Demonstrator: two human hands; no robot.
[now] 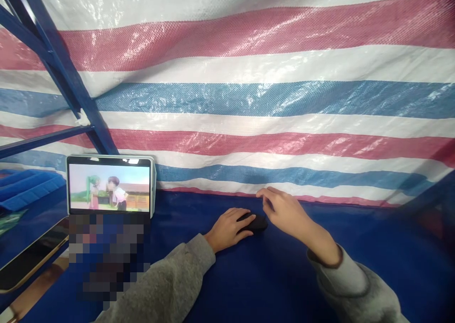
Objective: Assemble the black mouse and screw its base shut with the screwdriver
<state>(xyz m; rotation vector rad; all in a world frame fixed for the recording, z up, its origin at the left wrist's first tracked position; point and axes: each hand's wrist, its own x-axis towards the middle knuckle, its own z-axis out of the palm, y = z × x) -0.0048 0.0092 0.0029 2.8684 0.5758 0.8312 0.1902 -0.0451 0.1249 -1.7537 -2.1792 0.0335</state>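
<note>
A small black rounded object [259, 223], shaped like a computer mouse, lies on the dark blue surface. My left hand [229, 228] grips it from the left, the fingers over its top and the thumb along its near side. My right hand [286, 214] hovers just beyond and right of it, bent at the wrist. Its fingers curl loosely with a gap between them and the thumb, and I see nothing in them. Grey sleeves cover both forearms.
On the left a tablet [110, 185] stands upright, showing a cartoon. A phone [33, 254] and another person's forearm [42, 282] are near it, beside a pixelated patch. Folded blue cloth [30, 188] lies far left. Blue metal bars [71, 86] and a striped tarp [249, 100] rise behind.
</note>
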